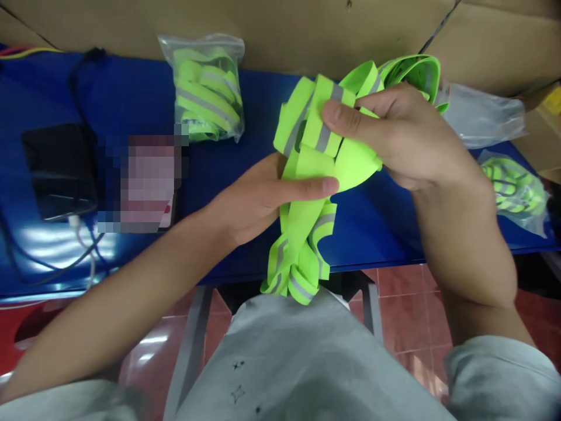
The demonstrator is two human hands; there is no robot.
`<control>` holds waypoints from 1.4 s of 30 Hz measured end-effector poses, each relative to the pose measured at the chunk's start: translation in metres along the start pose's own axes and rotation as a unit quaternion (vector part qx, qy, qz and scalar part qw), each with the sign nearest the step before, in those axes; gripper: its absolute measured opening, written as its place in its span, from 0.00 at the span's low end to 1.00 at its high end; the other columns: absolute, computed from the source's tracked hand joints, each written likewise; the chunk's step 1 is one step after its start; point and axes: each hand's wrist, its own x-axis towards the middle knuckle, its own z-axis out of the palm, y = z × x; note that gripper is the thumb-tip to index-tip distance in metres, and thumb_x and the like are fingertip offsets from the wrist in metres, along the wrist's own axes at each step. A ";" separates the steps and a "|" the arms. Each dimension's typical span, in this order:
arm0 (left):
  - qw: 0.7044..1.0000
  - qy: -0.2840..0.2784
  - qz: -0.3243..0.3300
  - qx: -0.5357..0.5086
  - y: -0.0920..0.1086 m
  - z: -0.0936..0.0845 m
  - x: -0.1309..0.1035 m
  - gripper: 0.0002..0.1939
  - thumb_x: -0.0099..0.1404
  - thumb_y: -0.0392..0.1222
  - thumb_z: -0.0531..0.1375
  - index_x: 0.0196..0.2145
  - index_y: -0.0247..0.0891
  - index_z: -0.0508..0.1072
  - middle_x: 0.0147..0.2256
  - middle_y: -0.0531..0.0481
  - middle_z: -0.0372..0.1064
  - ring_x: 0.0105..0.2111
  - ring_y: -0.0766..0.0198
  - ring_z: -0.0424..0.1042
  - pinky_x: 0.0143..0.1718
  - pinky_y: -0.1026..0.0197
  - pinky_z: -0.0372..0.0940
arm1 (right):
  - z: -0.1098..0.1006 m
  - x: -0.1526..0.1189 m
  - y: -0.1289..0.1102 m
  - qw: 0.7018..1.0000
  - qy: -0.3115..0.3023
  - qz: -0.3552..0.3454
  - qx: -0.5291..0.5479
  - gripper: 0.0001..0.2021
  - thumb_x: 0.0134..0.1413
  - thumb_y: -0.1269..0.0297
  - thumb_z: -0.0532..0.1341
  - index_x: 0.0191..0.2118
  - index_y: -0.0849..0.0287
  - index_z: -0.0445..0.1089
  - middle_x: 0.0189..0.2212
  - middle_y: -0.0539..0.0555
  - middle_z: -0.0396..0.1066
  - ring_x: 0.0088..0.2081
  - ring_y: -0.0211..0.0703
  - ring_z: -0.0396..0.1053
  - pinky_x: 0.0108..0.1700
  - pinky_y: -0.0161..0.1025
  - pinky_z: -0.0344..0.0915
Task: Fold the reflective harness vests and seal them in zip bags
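Neon-yellow straps with grey reflective stripes (307, 175) are bunched between my two hands, over the front edge of the blue table. My left hand (272, 199) grips the bundle from the left, its thumb laid across the front. Higher up, my right hand (394, 131) pinches a folded part of the strap between thumb and fingers. Loose loops hang below my left hand toward my lap. More green strap (416, 73) curls out behind my right hand, which partly hides it. The fingers of both hands behind the straps are hidden.
A clear zip bag of similar straps (208, 93) lies at the back, another bag (515, 187) at the right. A clear plastic bag (482, 114) lies behind my right wrist. Left are a black device (59, 172) with cables and a blurred-out item (146, 181). Cardboard (280, 35) borders the back.
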 end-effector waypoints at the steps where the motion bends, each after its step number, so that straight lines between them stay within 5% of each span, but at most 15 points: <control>1: 0.999 -0.029 -0.030 -0.010 -0.003 -0.001 0.000 0.18 0.60 0.38 0.74 0.47 0.33 0.79 0.41 0.47 0.83 0.41 0.58 0.83 0.43 0.59 0.78 | 0.000 0.004 0.004 0.995 -0.069 0.021 0.062 0.26 0.45 0.35 0.73 0.23 0.55 0.75 0.22 0.49 0.71 0.22 0.36 0.66 0.23 0.36 0.62; 4: 0.992 -0.095 -0.081 -0.008 -0.008 -0.004 0.000 0.17 0.60 0.42 0.75 0.45 0.34 0.81 0.43 0.42 0.83 0.40 0.54 0.83 0.40 0.56 0.80 | 0.004 0.014 0.012 0.952 -0.240 0.081 0.173 0.25 0.41 0.33 0.73 0.31 0.52 0.79 0.27 0.50 0.79 0.27 0.40 0.76 0.29 0.38 0.72; 6: 0.994 -0.083 -0.068 0.035 -0.008 -0.005 -0.001 0.16 0.62 0.45 0.74 0.44 0.34 0.81 0.43 0.42 0.83 0.42 0.52 0.83 0.41 0.55 0.80 | 0.008 0.018 0.019 0.938 -0.272 0.099 0.189 0.25 0.43 0.33 0.72 0.37 0.50 0.79 0.30 0.48 0.80 0.28 0.41 0.77 0.30 0.39 0.73; 12: 0.982 0.088 0.063 0.157 -0.021 -0.013 0.004 0.30 0.54 0.47 0.77 0.53 0.38 0.78 0.52 0.45 0.80 0.55 0.46 0.78 0.56 0.48 0.75 | 0.028 0.015 0.044 0.946 -0.174 0.095 0.257 0.22 0.44 0.40 0.76 0.35 0.52 0.78 0.33 0.50 0.78 0.29 0.40 0.73 0.26 0.38 0.69; 18: 0.964 0.119 0.192 0.141 -0.034 -0.021 0.010 0.35 0.51 0.41 0.79 0.55 0.51 0.75 0.63 0.54 0.70 0.67 0.52 0.65 0.69 0.52 0.62 | 0.052 0.003 0.038 0.979 -0.084 0.001 0.184 0.17 0.60 0.47 0.68 0.33 0.57 0.74 0.35 0.49 0.75 0.41 0.39 0.73 0.43 0.35 0.71; 22: 0.945 0.156 0.230 0.171 -0.033 -0.026 0.011 0.37 0.45 0.41 0.81 0.52 0.54 0.76 0.57 0.54 0.73 0.61 0.50 0.70 0.64 0.51 0.65 | 0.061 0.001 0.042 0.985 -0.015 0.013 0.173 0.12 0.65 0.54 0.65 0.36 0.55 0.68 0.34 0.47 0.71 0.40 0.38 0.70 0.45 0.36 0.71; 26: 0.943 0.155 0.240 0.170 -0.034 -0.028 0.013 0.35 0.43 0.39 0.81 0.49 0.55 0.77 0.53 0.54 0.74 0.59 0.49 0.71 0.61 0.50 0.67 | 0.066 -0.002 0.049 0.979 -0.036 0.035 0.199 0.09 0.67 0.56 0.63 0.38 0.54 0.66 0.35 0.47 0.71 0.40 0.38 0.70 0.46 0.38 0.72; 30: 0.962 0.122 0.181 0.164 -0.036 -0.026 0.012 0.33 0.42 0.44 0.82 0.47 0.50 0.78 0.44 0.50 0.78 0.57 0.47 0.73 0.63 0.46 0.66 | 0.072 -0.007 0.049 0.978 -0.008 0.018 0.208 0.10 0.68 0.52 0.62 0.42 0.52 0.67 0.37 0.48 0.74 0.42 0.40 0.72 0.47 0.39 0.73; 33: 0.985 0.105 0.089 0.106 -0.041 -0.020 0.008 0.27 0.46 0.45 0.80 0.44 0.45 0.79 0.43 0.50 0.80 0.53 0.50 0.76 0.61 0.47 0.68 | 0.072 -0.010 0.042 0.980 0.079 -0.062 0.171 0.11 0.69 0.50 0.61 0.40 0.52 0.67 0.35 0.49 0.72 0.38 0.40 0.71 0.43 0.39 0.72; 38: 0.997 -0.029 -0.064 -0.036 -0.045 -0.018 0.005 0.24 0.48 0.45 0.80 0.41 0.38 0.80 0.44 0.46 0.80 0.50 0.47 0.79 0.54 0.46 0.74 | 0.065 -0.014 0.033 0.981 0.117 -0.147 0.057 0.13 0.71 0.56 0.60 0.33 0.53 0.69 0.30 0.49 0.71 0.33 0.39 0.67 0.39 0.39 0.67; 42: 0.999 0.022 -0.007 -0.026 -0.040 -0.026 0.006 0.37 0.44 0.40 0.81 0.52 0.44 0.77 0.51 0.49 0.78 0.59 0.43 0.75 0.59 0.46 0.72 | 0.053 -0.009 0.037 0.973 0.164 -0.164 -0.008 0.15 0.69 0.61 0.61 0.28 0.55 0.70 0.24 0.47 0.68 0.28 0.37 0.63 0.34 0.38 0.63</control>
